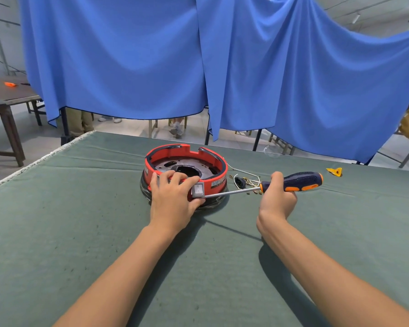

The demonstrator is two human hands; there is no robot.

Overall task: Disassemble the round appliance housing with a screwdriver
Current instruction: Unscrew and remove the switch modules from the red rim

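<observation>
Round appliance housing [185,172]: red ring with dark trim along the top edge, open side up, sitting mid-worktop on a darker glossy base. Inside, a grey metal plate with a large central hole and several smaller cut-outs. A notch breaks the far rim. A grey rocker switch [198,190] sits on the near outer wall, with a label strip just to its right.

Left hand [172,199]: fingers curl over the near rim, thumb against the wall below the switch, gripping the housing.

Right hand [278,197]: closed around the screwdriver [293,182] at the front of its dark blue and orange handle. The metal shaft runs leftward, nearly level, and its tip meets the housing wall just beside the switch; whether the tip is under the switch edge, cannot tell.

Just right of the housing, behind the shaft: a small black connector with a bundle of thin wires [243,181] lying on the cloth.

Worktop [80,232]: covered in green-grey cloth, creased. A small yellow plastic piece [335,171] lies well apart at far right.

Blue curtain [128,55] hangs behind the worktop.
</observation>
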